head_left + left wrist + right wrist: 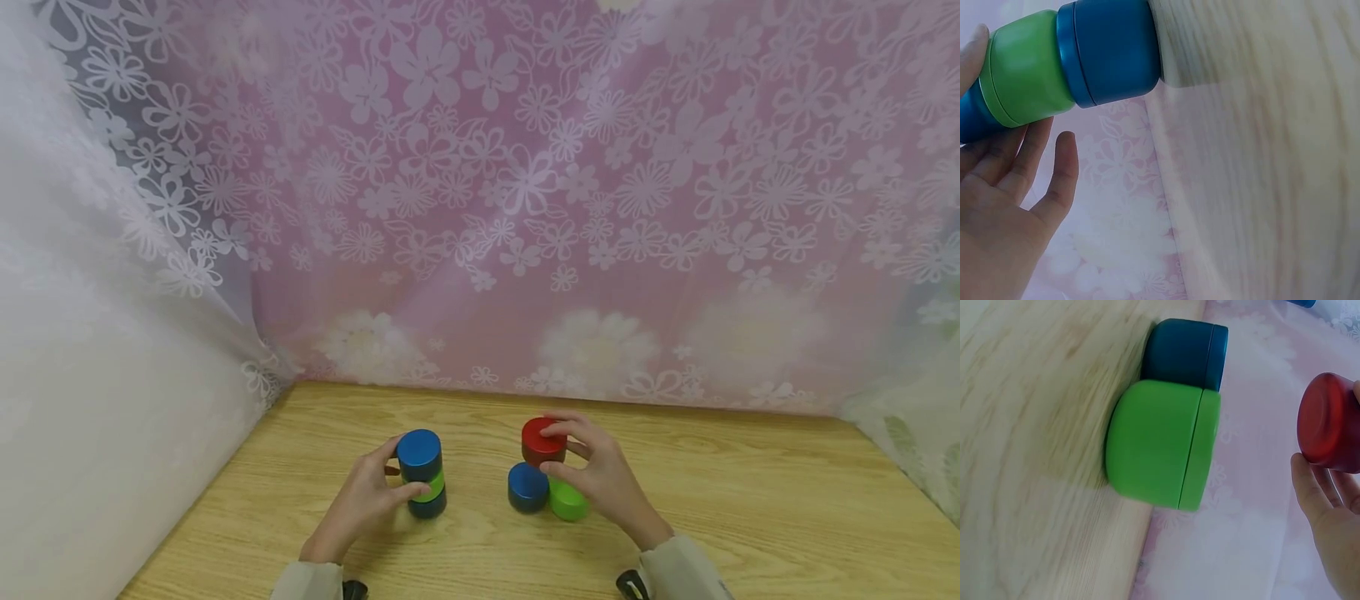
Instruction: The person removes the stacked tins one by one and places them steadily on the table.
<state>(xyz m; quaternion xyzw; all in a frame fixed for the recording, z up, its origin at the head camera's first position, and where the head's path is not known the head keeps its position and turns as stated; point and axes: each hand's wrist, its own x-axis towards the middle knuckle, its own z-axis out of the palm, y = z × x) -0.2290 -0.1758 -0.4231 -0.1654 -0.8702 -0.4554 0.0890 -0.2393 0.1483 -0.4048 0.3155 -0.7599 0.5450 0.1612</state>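
Observation:
Three round lidded tins stand stacked at the left of the head view: a top blue tin (419, 450), a green tin (1029, 69) in the middle and a bottom blue tin (1116, 53) on the table. My left hand (366, 498) grips this stack from its left side, thumb across the green tin and fingers behind. My right hand (600, 473) holds a red tin (542, 443) in the air by its sides. Below it, another blue tin (528, 489) and another green tin (1157, 444) stand side by side on the table, touching or nearly so.
The wood-grain table (480, 554) runs back to a pink flowered curtain (480, 208). A pale curtain (112, 375) hangs along the left side, and another pale curtain (915, 417) along the right.

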